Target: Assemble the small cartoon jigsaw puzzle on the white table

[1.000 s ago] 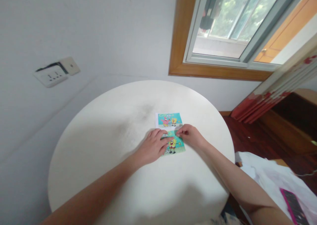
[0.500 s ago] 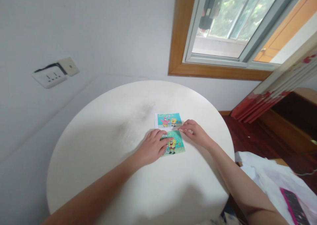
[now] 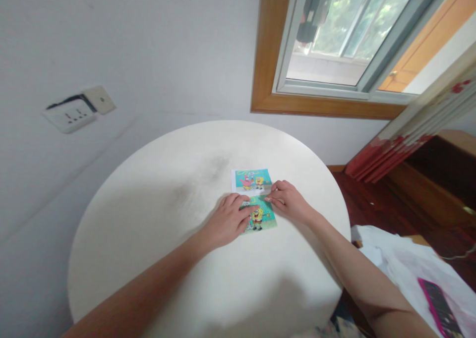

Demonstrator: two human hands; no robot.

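Note:
On a round white table (image 3: pixel 156 219) lies a small cartoon picture puzzle (image 3: pixel 263 218) in teal and yellow. Just behind it lies a reference card (image 3: pixel 251 179) with the same cartoon picture. My left hand (image 3: pixel 227 221) rests flat on the puzzle's left part, fingers stretched over it. My right hand (image 3: pixel 288 199) is at the puzzle's upper right corner, its fingers curled and pinched together at the edge; whether a piece is between them is hidden.
A white wall with a socket plate (image 3: pixel 76 110) stands behind the table. A wood-framed window (image 3: pixel 334 45) is at upper right, with a red-and-white curtain (image 3: pixel 409 140) beside it. White cloth with a pink-edged phone (image 3: pixel 441 308) lies at lower right over a dark wooden floor.
My right hand has shifted slightly back and forth along the puzzle's top right corner. My left hand stays pressed on the puzzle. The view has drifted a little.

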